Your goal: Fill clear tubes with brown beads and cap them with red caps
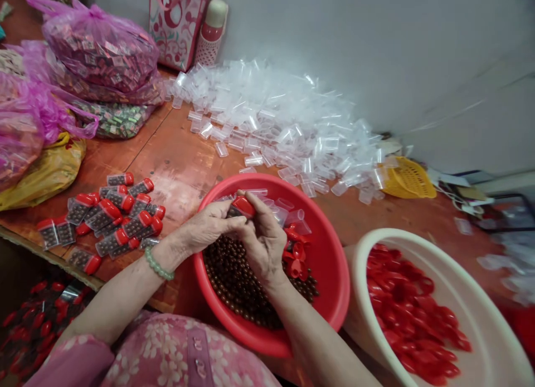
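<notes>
1. Reddish wooden tabletop [175, 153] against a grey wall, heaped with clear empty tubes [276, 125]; pink bags [96, 47] at far left.
2. Left hand [207, 228] and right hand [263, 242] closed together on one small tube [239, 207], held over the red basin [334, 264].
3. Tube clear, packed with dark brown beads, red cap at one end.
4. Probably light, stiff, smooth and a bit slippery; best pinched around the body, thumb on the cap.
5. Loose brown beads [238, 281] in the basin; filled tubes [108, 220] piled left; red caps [413, 314] in the white basin [493, 342].
</notes>
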Available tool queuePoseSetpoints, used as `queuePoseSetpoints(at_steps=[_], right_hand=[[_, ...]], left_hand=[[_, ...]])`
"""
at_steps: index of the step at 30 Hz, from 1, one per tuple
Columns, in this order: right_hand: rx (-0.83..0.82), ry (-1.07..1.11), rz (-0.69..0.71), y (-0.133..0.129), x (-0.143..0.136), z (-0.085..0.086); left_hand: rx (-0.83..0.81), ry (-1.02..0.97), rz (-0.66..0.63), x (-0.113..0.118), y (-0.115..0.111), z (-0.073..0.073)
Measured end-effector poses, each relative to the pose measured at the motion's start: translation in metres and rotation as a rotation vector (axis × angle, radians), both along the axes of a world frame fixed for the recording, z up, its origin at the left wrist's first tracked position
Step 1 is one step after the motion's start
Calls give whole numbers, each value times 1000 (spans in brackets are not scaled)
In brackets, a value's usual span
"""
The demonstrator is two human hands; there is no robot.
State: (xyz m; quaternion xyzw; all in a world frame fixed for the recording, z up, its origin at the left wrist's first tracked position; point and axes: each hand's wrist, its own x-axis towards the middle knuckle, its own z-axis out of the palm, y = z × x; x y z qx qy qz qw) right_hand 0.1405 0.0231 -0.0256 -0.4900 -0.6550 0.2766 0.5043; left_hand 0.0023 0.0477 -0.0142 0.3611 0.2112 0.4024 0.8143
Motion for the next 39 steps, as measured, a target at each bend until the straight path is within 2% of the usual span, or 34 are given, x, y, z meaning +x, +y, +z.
queuePoseSetpoints(at_steps=[2,4,6,9,12,16,22,28,33,36,39], right_hand=[[81,-148,43,2,7,0],[129,-193,54,4,12,1],[70,-108,63,4,13,3],[-147,119,35,5,11,10],[-178,217,-47,5,10,18],[-126,153,-65,7,16,25],[-89,36,9,8,28,28],[-146,-1,38,8,35,33],[-166,-9,26,5,33,32],[-105,-46,18,5,31,30],[-44,-177,79,5,34,28]], left_hand=[[-6,-7,-15,-1,1,0],[-13,-11,-33,-2,1,1],[-6,-15,-32,-2,1,2],[0,-2,-53,-1,1,4],[9,49,-74,1,1,6],[35,98,-98,4,3,4],[63,139,-109,7,7,1],[126,288,-141,10,6,0],[116,309,-134,11,6,1],[83,284,-124,11,6,1],[104,353,-147,13,7,-1]])
